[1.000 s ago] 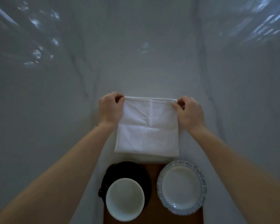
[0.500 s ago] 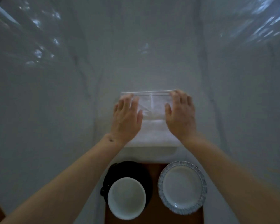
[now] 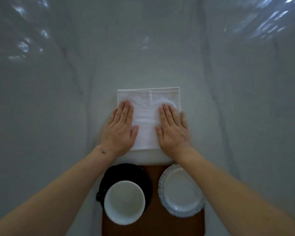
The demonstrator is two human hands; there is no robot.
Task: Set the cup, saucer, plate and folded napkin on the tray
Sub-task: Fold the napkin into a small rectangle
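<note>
Left hand [image 3: 120, 132]: flat, fingers together, palm down on the left part of the napkin [image 3: 147, 116]; grips nothing.
Right hand [image 3: 173, 132]: flat likewise, pressing the right part; grips nothing.
Napkin: white cloth, folded, lying on the pale marbled worktop [image 3: 58, 125], just beyond the tray [image 3: 153, 223]; its near edge reaches the tray's far end.
Tray: brown, near edge of view. Holds a black saucer [image 3: 136, 174] with a white cup [image 3: 124, 201] on it at left, and a patterned-rim plate [image 3: 180, 189] at right, apart from the saucer.
Risks, as judged: layers may spring open or skew when the palms lift; little bare tray shows, so the napkin may end up draped over crockery; a forearm passing low could knock the cup or plate.
</note>
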